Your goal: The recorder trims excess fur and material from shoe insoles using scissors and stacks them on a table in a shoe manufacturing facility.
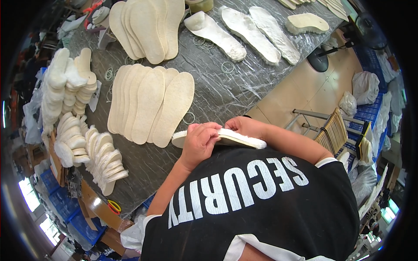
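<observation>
Table (237, 89): dark-covered work surface, left and far of the hands.
Fanned insoles (146, 104): overlapped left of the hands, presumably for easy single lifting.
Held insole (238, 138): white-fleeced, edge-on at the table's near edge, likely exposing its rim.
Left hand (198, 142): clamped on its left half, apparently steadying it.
Right hand (244, 126): curled at its far side; cannot tell whether fingertips meet.
Pale ring (222, 68): loose, farther off.

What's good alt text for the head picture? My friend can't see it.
A person's left hand and right hand hold a fluffy white and beige insole in front of a black shirt. Beyond, flat beige insoles lie fanned on a dark grey table, with fluffy insoles piled at the left.
</observation>
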Motion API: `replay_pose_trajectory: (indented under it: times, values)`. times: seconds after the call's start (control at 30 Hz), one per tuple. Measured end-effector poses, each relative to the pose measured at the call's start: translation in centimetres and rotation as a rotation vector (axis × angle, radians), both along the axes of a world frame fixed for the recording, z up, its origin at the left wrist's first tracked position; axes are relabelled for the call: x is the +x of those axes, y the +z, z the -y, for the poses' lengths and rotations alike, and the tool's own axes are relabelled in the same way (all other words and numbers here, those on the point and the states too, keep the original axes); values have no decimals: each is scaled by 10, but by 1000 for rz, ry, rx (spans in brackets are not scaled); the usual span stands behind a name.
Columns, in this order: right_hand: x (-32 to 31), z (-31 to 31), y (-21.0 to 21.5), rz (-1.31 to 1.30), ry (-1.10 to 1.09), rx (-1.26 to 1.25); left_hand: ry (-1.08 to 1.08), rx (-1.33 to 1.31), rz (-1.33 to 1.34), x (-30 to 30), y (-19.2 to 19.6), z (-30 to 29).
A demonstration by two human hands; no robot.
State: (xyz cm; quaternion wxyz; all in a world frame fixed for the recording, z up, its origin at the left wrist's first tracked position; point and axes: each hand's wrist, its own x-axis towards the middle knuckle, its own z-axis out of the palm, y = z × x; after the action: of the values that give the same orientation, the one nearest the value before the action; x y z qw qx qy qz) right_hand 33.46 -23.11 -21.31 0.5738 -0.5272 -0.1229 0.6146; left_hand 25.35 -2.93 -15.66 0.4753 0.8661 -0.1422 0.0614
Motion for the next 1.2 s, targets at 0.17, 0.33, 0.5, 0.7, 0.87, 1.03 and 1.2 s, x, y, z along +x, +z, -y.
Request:
replay_pose_trajectory:
  times: [0.17,0.33,0.5,0.7,0.87,1.03,1.2]
  values:
    - [9,2,10,-273,-45,-82,-13,13,7,1,1,-1]
    - [5,-2,24,-461,-34,-60,-36,15,18,1,4,1]
    - [2,-3,22,-224,-19,-132,-46,36,11,-3,2,2]
    - [6,-5,37,139,101,-238,-22,9,27,-7,1,7]
    - [4,-3,34,201,14,-155,6,14,9,-7,0,8]
    - [12,4,39,237,-101,-13,55,45,-35,-4,4,9]
    - [31,-3,70,950,230,-27,39,110,-123,4,10,11]
